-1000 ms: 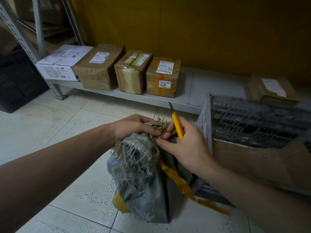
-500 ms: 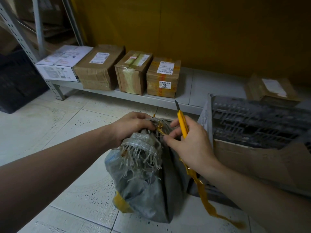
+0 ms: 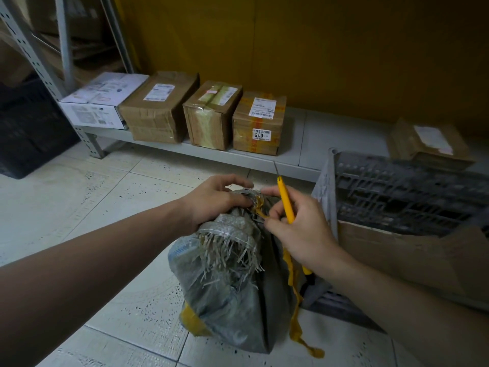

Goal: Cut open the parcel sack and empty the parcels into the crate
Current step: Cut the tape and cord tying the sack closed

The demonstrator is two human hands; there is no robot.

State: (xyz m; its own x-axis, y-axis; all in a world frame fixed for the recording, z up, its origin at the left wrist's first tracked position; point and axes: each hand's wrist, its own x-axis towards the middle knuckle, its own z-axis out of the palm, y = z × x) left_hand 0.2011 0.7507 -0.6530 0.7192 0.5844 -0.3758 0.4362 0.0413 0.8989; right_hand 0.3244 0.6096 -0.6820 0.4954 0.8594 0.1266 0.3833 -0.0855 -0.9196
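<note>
Far left, a black crate [image 3: 26,128] sits on the tiled floor [image 3: 79,207] beside a grey rack upright. Along the yellow wall runs a low shelf [image 3: 330,128]. On it a white box [image 3: 100,102] and three brown boxes [image 3: 211,115] stand side by side, each with a label.

In front of them the sack [image 3: 232,287] stands on the floor, grey, with its neck gathered and its woven edge frayed into loose strands. The left hand [image 3: 217,200] grips that neck from the left, fingers curled over the top. Yellow tape [image 3: 294,319] is wound at the neck and trails down the sack's right side to the floor.

The right hand [image 3: 301,234] has its fingers curled round a yellow knife [image 3: 286,205], the blade pointing up and clear of the sack. Its thumb and forefinger pinch the tape at the neck.

Just right of the sack is the grey crate [image 3: 397,192], with lattice walls and brown cardboard [image 3: 397,255] at its near side. I cannot tell how the crate is set. Behind it, a flat box [image 3: 428,144] lies on the shelf.
</note>
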